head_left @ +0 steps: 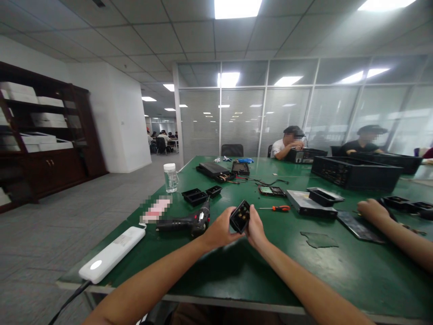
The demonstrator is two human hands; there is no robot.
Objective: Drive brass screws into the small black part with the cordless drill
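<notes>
Both my hands hold a small open black plastic box (240,217) above the near part of the green table. It is tilted, and its inside shows a few small brass-coloured pieces. My left hand (221,229) grips its left side, fingers wrapped behind it. On the other side, my right hand (256,228) closes on the right edge. Left of my hands lies a black cordless drill (184,223), its bit pointing toward several black plastic trays (195,197). To the right is an orange-handled screwdriver (280,208).
A white power strip (113,255) lies along the left edge, with a clear bottle (171,178) farther back. Metal drives (306,204), loose cables (274,182) and black computer cases (355,171) occupy the right and back. A co-worker's hand (375,212) rests at the right.
</notes>
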